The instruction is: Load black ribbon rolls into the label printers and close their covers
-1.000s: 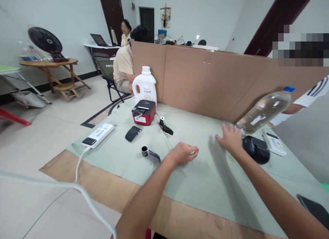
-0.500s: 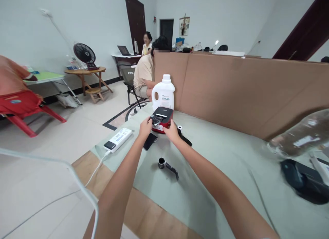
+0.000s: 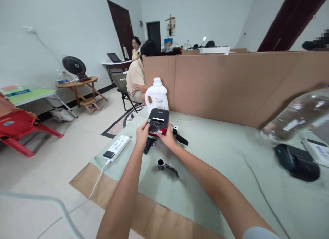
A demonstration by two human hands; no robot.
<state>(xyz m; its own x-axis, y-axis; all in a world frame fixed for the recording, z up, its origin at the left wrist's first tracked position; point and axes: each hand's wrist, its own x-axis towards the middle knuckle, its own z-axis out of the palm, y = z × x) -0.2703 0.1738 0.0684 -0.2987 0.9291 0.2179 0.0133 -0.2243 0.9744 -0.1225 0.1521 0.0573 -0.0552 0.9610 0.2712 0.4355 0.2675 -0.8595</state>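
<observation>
Both my hands are closed on a small red-and-black label printer [image 3: 160, 116], one at each side. My left hand [image 3: 142, 133] grips its left front corner, and my right hand [image 3: 167, 136] wraps the right side. Its black top, with clear film over the front part, tilts towards me; whether its base touches the cloth is hidden. Right behind it stands a white jug [image 3: 159, 100] with a handle. A dark flat piece [image 3: 149, 145] lies partly hidden below my hands. To the right is a black strap-like piece with a white roll end [image 3: 182, 139].
A black part with a round cup [image 3: 161, 164] lies nearer me. At the left, a white power bank [image 3: 117, 148] trails a cable. A cardboard wall [image 3: 218, 84] borders the back. Rightward are a large clear bottle [image 3: 295, 112] and a black device [image 3: 296, 162]. Another person [image 3: 136, 78] sits beyond.
My hands went from apart over the cloth to both sides of the label printer. Since then its top has tipped towards me. The view has swung left overall.
</observation>
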